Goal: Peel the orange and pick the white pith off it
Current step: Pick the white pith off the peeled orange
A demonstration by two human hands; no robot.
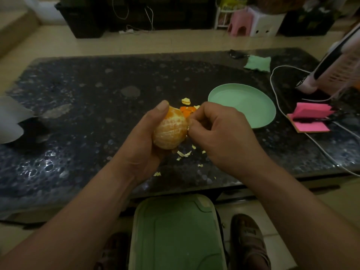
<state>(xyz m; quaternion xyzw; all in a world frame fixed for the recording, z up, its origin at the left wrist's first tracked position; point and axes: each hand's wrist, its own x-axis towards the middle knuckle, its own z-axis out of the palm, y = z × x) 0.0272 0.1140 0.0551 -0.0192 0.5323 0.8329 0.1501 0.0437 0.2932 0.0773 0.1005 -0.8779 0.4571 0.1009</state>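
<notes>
The peeled orange point(171, 131) is held above the dark table, its segments veined with white pith. My left hand point(144, 137) grips it from the left, thumb over the top. My right hand point(216, 131) is at the orange's right side, fingertips pinching at the pith there. Orange peel pieces point(188, 110) lie on the table just behind the fruit. Small pale pith scraps point(184, 153) are scattered on the table below it.
A mint green plate point(243, 104) stands right of the hands. Pink sticky notes point(311, 117), a white cable point(276, 98) and a pink appliance point(331, 71) crowd the right end. A green cloth point(258, 63) lies behind. A green stool point(175, 234) is below the table edge.
</notes>
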